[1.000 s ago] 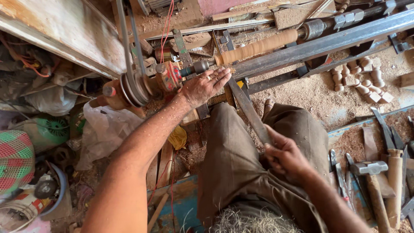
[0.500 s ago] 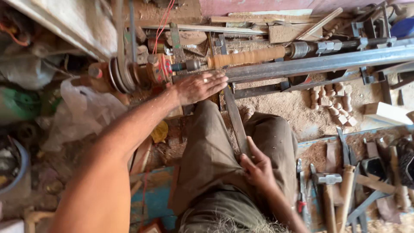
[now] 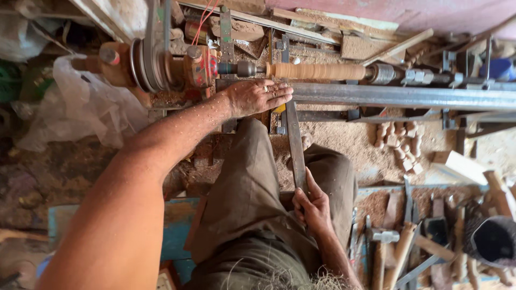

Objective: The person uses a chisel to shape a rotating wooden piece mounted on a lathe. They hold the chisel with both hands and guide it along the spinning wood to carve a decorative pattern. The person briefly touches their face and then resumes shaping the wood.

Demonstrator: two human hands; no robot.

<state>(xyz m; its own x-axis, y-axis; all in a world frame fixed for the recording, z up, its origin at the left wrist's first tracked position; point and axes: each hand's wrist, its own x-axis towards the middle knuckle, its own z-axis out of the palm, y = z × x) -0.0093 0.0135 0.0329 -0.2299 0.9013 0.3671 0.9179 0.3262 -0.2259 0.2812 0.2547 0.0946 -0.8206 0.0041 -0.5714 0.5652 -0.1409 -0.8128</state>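
The left hand (image 3: 257,98) rests flat, fingers extended, on the long flat metal turning chisel (image 3: 295,145) near the grey steel tool rest (image 3: 403,96). The right hand (image 3: 312,207) clasps the chisel's lower end. The ribbed cylindrical wooden workpiece (image 3: 317,71), mounted between lathe centres, appears rough-turned; finishing seemingly remains.

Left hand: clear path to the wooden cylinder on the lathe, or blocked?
Probably yes. The left hand rests by the steel bar, right beside the wooden cylinder, with nothing visible between them. The right hand grips the long flat tool lower down, out of the way.
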